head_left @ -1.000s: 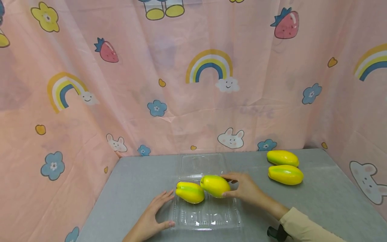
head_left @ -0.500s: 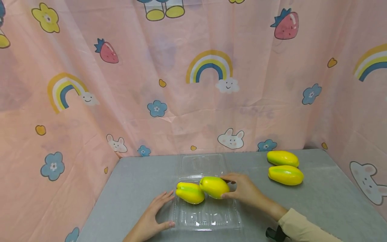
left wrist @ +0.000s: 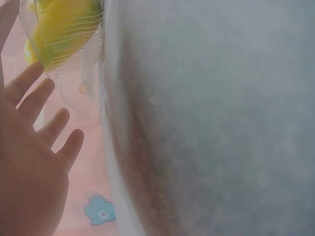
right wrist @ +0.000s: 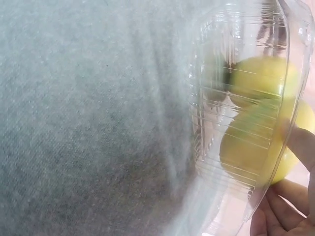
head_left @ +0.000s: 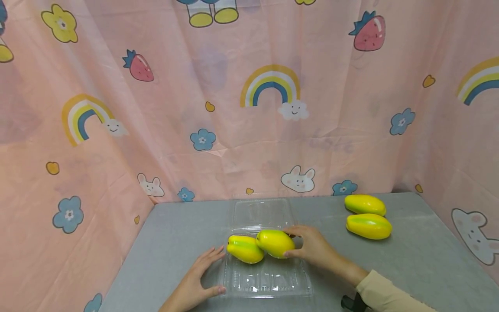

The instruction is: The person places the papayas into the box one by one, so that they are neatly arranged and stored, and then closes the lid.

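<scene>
My right hand [head_left: 315,248] grips the right end of a yellow papaya [head_left: 274,243] between thumb and fingers, over the clear plastic clamshell box [head_left: 269,291]. Just left of it a second papaya [head_left: 244,249], yellow with a green streak, lies in the box, the two overlapping in the head view. My left hand [head_left: 196,275] stands at the box's left side, fingers spread and thumb near the front corner. Through the ribbed wall [right wrist: 246,172], the right wrist view shows both fruits and my thumb on one. In the left wrist view the left fingertips reach the box's rim [left wrist: 47,73].
Two more papayas [head_left: 364,204] [head_left: 368,226] lie together at the back right of the grey table [head_left: 175,229]. Behind the box's tray its lid [head_left: 261,212] lies folded back. A pink printed curtain [head_left: 234,169] hangs along the far edge.
The held papaya has shifted slightly left and down toward the other one, with the right hand following it. My left hand has stayed in place.
</scene>
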The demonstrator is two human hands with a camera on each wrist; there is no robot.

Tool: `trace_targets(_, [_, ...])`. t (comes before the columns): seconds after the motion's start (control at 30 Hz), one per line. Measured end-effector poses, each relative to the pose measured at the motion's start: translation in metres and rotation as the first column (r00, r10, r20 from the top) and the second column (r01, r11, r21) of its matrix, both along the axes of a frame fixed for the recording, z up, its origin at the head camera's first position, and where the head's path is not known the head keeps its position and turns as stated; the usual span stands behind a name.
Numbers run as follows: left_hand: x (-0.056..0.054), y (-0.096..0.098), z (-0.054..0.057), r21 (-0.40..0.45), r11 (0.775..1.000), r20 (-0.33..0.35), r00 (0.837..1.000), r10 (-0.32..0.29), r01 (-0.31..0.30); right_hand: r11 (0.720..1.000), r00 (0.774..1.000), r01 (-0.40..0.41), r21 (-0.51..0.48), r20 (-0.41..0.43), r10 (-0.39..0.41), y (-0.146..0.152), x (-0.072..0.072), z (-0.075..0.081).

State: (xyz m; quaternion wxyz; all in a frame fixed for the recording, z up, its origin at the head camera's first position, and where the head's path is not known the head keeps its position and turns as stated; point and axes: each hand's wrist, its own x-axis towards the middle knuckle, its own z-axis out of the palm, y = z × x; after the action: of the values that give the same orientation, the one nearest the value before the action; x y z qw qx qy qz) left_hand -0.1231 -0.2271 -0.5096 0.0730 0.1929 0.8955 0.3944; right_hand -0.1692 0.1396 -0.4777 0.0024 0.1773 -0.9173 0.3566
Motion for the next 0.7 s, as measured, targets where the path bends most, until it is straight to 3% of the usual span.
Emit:
trace_targets(0.3, [0.0001, 0.0002, 0.0001, 0.000, 1.000, 0.002, 1.000, 0.000, 0.000, 0.999, 0.997, -0.016, 0.049, -0.069, 0.020, -0.0012, 0.0012, -0.0011])
trace_targets(0.7, [0.0006, -0.0001, 0.0001, -0.010, 1.000, 0.005, 1.000, 0.006, -0.006, 0.994, 0.996, -0.006, 0.110, -0.091, 0.016, -0.0029, 0.0024, -0.0012])
